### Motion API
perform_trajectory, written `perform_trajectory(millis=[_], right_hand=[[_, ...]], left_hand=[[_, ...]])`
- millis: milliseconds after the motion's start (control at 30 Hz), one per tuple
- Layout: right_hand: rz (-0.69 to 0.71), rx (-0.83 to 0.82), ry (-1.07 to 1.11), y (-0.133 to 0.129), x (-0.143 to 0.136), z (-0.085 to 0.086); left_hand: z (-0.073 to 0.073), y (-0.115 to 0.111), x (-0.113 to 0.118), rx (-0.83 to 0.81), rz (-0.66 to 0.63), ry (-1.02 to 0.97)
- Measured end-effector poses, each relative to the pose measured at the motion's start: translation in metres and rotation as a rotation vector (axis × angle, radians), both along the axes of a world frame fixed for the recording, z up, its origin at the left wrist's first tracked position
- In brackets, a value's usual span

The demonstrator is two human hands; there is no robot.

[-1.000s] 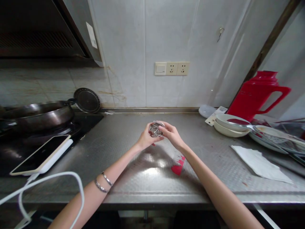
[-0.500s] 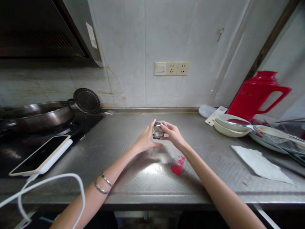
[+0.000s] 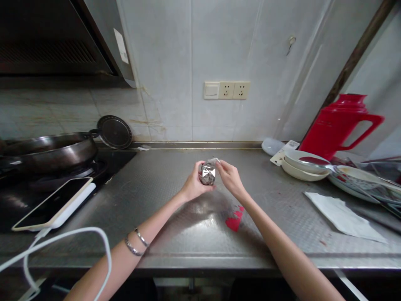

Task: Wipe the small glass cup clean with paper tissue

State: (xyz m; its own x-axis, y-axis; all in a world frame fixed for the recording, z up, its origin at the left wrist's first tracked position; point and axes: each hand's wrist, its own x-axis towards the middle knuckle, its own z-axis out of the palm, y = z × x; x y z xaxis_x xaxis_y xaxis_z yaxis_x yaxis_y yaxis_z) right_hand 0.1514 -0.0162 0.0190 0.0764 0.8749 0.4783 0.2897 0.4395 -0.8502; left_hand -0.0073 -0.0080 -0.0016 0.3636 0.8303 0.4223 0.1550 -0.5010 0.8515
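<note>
A small round, dark grey-brown packet [image 3: 207, 177] with a glossy clear wrapping and white marks on its front is held up above the middle of the counter. My left hand [image 3: 193, 184] is closed around its left side and underside, the thumb below. My right hand [image 3: 229, 174] pinches a pale corner of the wrapping at the packet's upper right, fingers pressed together. What lies inside the packet I cannot make out. Below the hands, a torn red patch [image 3: 233, 221] marks the metal countertop [image 3: 175, 234].
At left, a steel pan [image 3: 53, 152] sits on the black stove, a phone [image 3: 53, 205] with a white cable [image 3: 103, 238] in front. At right stand a red thermos jug [image 3: 335, 125], stacked white bowls [image 3: 300, 167] and a white napkin [image 3: 344, 219]. Wall sockets [image 3: 233, 90] are behind.
My right hand has shifted off the packet's face to its upper right corner, uncovering the white marks. My left hand keeps hold, and the packet has turned slightly.
</note>
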Motion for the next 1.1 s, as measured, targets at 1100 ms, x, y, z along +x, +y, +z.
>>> perform_trajectory(millis=[1100], right_hand=[[0.126,0.616,-0.542,-0.020,-0.008,0.002]], left_hand=[[-0.003,0.004,0.003,0.095,0.146,0.090]])
